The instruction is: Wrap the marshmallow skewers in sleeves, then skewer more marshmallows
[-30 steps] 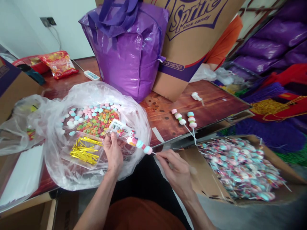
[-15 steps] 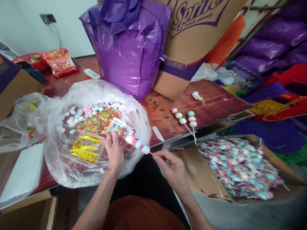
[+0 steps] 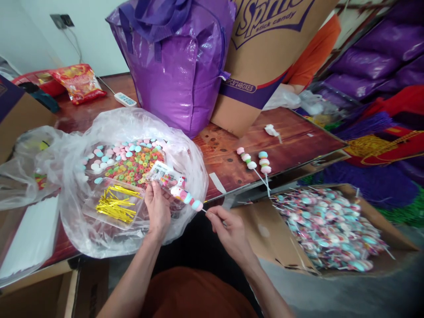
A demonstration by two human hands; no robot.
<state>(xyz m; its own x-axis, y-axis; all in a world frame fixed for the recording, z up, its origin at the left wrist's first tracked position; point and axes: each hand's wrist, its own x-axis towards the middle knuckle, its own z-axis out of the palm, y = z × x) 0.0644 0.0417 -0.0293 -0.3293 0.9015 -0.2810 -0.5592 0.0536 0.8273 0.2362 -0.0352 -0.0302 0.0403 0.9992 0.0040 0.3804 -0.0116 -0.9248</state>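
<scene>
My left hand is closed on a small clear printed candy bag. Between my hands is a candy stick with pink, white and blue pieces, its upper end at the bag's mouth. My right hand pinches the white stick just below the lowest candy. Under my left hand, a clear plastic tray holds gold twist ties. Behind it lie ring candies and pastel round candies on a crumpled plastic sheet.
Two candy sticks lie at the table's right edge. An open cardboard box of wrapped candy sticks stands below. A purple bag and a Sprint carton stand behind. An orange sleeve of another person shows beyond.
My right hand has moved slightly left with the candy stick, bringing it a little closer to my left hand. Both hands keep their grips, and the view has shifted slightly.
</scene>
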